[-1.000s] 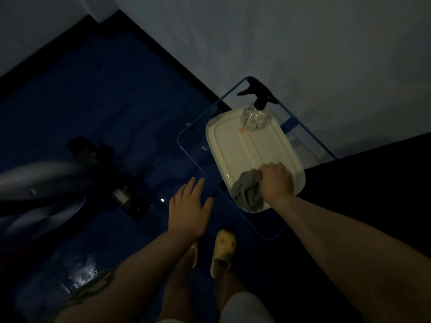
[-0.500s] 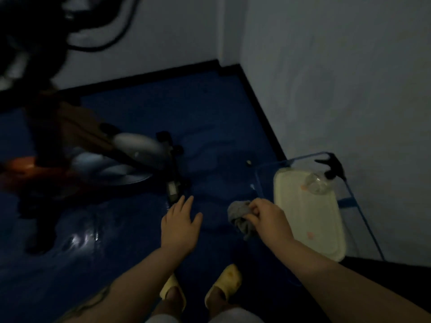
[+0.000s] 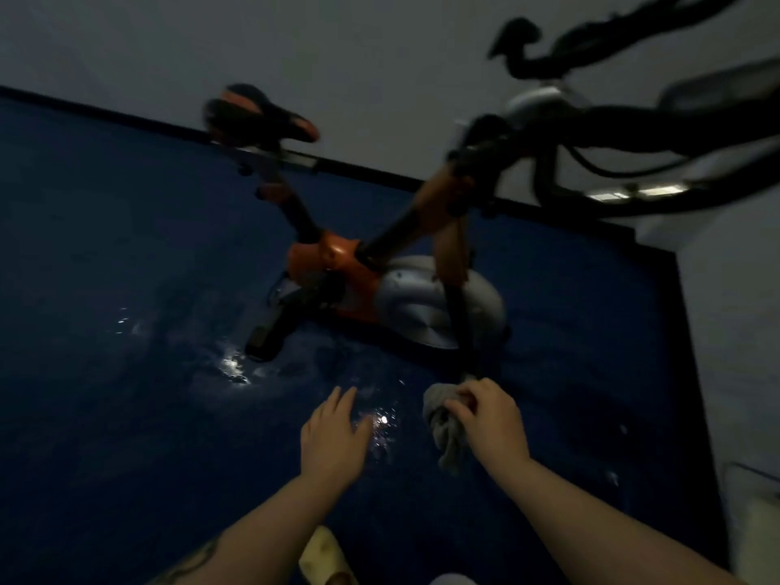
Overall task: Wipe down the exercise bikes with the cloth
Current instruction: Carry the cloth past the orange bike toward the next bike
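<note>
Gripping the bunched cloth (image 3: 443,428), the right hand (image 3: 491,420) neared the exercise bike (image 3: 380,280); the left hand (image 3: 333,437) hung open. Wiping likely came next, needing a reach to the frame.

Grey cloth (image 3: 445,424), orange-and-black exercise bike (image 3: 337,263), blue floor (image 3: 126,373)

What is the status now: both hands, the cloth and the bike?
Right hand grips grey cloth; left hand open, empty. Orange exercise bike ahead, not yet touched. Nothing between hands and bike.
</note>
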{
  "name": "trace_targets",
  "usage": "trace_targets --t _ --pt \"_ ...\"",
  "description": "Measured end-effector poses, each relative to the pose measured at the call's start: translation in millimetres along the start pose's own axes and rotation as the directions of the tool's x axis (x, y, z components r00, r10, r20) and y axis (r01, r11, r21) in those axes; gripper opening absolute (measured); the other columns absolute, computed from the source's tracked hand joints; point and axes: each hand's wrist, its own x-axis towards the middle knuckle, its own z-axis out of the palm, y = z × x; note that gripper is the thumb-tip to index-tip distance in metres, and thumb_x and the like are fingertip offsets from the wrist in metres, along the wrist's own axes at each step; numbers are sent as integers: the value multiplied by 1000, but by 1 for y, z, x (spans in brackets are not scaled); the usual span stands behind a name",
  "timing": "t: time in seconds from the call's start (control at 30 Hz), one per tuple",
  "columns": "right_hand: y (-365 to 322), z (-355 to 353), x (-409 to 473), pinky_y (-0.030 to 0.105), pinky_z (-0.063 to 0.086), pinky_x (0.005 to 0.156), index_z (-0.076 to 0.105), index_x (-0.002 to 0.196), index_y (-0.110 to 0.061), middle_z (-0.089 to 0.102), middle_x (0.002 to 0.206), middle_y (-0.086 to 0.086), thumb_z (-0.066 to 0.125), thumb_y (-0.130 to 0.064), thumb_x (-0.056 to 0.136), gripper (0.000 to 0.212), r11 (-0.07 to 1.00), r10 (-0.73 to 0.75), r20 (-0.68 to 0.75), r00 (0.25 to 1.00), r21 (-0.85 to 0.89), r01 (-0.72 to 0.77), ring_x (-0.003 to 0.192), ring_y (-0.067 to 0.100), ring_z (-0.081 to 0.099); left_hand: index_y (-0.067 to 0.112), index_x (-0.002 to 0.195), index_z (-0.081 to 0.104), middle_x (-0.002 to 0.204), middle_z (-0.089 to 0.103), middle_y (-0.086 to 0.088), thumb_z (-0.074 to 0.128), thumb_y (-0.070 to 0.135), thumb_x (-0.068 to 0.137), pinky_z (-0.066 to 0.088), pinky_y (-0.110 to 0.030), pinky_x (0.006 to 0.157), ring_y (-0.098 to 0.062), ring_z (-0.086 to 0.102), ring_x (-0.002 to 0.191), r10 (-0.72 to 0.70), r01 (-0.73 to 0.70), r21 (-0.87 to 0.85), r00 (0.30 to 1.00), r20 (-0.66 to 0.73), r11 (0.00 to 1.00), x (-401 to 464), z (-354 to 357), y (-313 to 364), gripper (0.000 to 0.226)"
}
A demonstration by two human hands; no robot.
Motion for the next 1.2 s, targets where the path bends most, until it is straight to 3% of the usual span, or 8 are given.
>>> trace_targets --t 0.1,0.3,0.53,0.7,0.97,1.2 --pt "-55 41 16 19 39 69 65 87 -16 54 88 -5 64 -23 87 7 1000 -26 -10 1000 11 26 79 9 54 27 148 26 159 18 2 43 44 95 19 -41 118 -19 22 144 -26 25 -20 999 -38 999 17 -43 -47 58" --pt "-162 114 49 4 36 60 61 85 -18 47 85 -11 62 -22 90 6 993 -115 -3 993 36 115 70 -6 44 23 146 32 156 28 1 43 39 96 24 -40 116 -20 28 141 -113 105 -77 987 -111 992 54 -125 -127 54" --pt "-236 172 114 7 35 60 65 87 -17 49 85 -8 64 -22 88 6 983 -186 53 981 -1 186 73 6 46 22 146 34 154 32 1 45 37 96 26 -37 114 -19 31 139 -179 159 -157 976 -125 975 105 -178 -169 53" --pt "-280 212 179 8 32 60 65 87 -18 51 88 -8 63 -23 88 5 980 -198 85 977 11 197 75 5 47 23 145 34 153 33 2 44 37 97 26 -36 114 -18 34 137 -166 140 -169 975 -149 976 175 -226 -190 51" --pt "-366 260 284 22 43 77 64 93 -16 53 95 -5 61 -26 89 11 945 -319 222 922 -8 328 86 9 53 23 145 36 151 36 2 44 37 97 30 -38 111 -20 38 134 -202 179 -132 962 -184 975 294 -320 -210 51" --pt "-448 298 363 26 46 76 63 92 -18 53 93 -6 60 -28 91 11 949 -307 231 923 8 314 83 10 53 25 144 37 150 37 3 43 39 97 31 -41 112 -18 38 134 -195 156 -190 958 -209 969 379 -392 -226 50"
